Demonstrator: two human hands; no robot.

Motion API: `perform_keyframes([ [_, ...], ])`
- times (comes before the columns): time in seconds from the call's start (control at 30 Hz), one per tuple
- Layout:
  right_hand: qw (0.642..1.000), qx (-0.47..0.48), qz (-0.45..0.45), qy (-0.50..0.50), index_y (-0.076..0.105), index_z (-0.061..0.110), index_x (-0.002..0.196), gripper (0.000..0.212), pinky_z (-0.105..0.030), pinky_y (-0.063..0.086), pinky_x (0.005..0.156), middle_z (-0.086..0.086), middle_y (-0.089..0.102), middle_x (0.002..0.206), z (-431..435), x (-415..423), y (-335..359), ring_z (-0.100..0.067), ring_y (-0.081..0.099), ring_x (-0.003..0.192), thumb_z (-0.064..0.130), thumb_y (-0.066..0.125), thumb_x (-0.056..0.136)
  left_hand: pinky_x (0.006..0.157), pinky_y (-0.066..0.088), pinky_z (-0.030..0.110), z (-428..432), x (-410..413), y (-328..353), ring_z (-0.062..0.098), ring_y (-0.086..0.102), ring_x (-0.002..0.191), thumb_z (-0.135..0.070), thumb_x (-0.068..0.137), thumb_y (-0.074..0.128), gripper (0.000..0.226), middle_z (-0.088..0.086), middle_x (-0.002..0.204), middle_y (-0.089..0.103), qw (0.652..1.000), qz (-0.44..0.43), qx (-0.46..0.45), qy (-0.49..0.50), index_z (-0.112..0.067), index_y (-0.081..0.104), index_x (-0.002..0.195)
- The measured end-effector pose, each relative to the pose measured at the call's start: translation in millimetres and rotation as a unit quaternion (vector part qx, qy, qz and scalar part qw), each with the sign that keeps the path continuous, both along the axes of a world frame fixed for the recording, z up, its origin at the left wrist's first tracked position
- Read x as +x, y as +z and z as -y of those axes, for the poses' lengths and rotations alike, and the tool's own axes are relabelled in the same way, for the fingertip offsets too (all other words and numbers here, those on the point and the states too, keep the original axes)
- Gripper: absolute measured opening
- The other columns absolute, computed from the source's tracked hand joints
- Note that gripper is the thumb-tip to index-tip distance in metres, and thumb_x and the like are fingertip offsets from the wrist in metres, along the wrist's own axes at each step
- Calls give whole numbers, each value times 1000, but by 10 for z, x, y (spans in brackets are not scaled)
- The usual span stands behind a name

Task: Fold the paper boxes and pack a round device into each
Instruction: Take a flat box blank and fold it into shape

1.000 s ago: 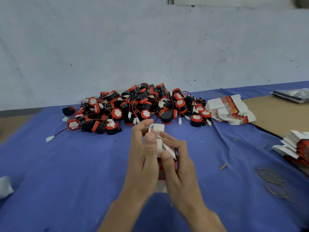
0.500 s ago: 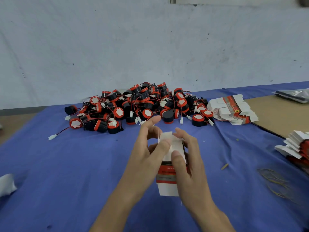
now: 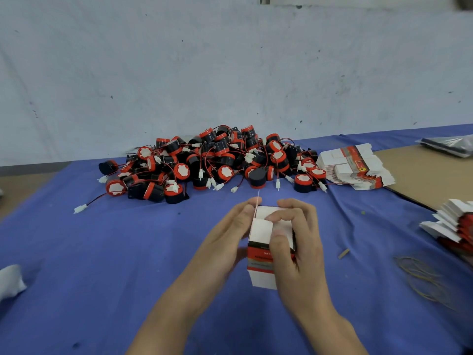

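Blue-clothed desk [image 3: 102,252], near-centre: white-and-red paper box [image 3: 261,267], upright betw. both hands. Left hand [image 3: 230,234] grips its side; right hand [image 3: 299,247] curls over top, pressing flaps. Chg vs 1 s ago: raised flaps now folded down, so this end looks nearly closed. Far edge: pile of black-and-red round devices w/ wires [image 3: 217,162]; far-right: stack of flat box blanks [image 3: 355,167].

Your blue cloth [image 3: 102,252] runs up to a scuffed pale wall [image 3: 179,73]. At your right lie loose rubber bands [image 3: 419,278], a brown board [image 3: 422,175] and a plastic bag [image 3: 450,147]; a white wad [image 3: 10,280] sits far left.
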State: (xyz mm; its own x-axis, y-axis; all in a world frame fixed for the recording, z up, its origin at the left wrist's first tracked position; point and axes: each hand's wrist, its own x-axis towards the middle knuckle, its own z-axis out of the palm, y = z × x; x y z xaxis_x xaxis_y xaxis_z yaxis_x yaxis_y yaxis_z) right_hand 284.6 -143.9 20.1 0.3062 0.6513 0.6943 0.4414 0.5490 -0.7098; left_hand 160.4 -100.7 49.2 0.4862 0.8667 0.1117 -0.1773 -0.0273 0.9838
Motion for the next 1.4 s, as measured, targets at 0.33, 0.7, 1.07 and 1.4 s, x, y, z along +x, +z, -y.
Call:
perform_keyframes([
  [0.33,997,5,74,23,51,32,103,20,0,41,81,7,43,132,49,39,-1,-7,44,130,25,44,86,74,57,32,100,-26,-8,21,69,95,-30,84,71,48,8,110,73,988,84,-102,-75,-21,55,128],
  [0.7,992,21,125,-14,53,28,107,19,-1,41,81,8,45,132,54,124,-30,-4,51,118,31,48,89,64,56,31,86,10,-51,18,69,85,-29,80,68,41,4,100,74,986,99,-113,-67,-23,56,119],
  [1.07,994,12,112,-8,40,28,138,53,-27,56,80,12,47,130,73,107,-88,-11,59,110,61,41,97,66,56,30,76,-29,-69,20,69,92,-12,86,66,45,5,114,71,990,64,-96,-80,-20,57,130],
  [1.4,983,86,165,-2,37,29,139,45,-14,40,97,27,37,139,16,100,-80,-7,49,123,53,37,102,74,58,33,66,-92,-22,20,68,103,-17,96,58,33,7,124,68,990,45,-92,-97,-24,64,128],
])
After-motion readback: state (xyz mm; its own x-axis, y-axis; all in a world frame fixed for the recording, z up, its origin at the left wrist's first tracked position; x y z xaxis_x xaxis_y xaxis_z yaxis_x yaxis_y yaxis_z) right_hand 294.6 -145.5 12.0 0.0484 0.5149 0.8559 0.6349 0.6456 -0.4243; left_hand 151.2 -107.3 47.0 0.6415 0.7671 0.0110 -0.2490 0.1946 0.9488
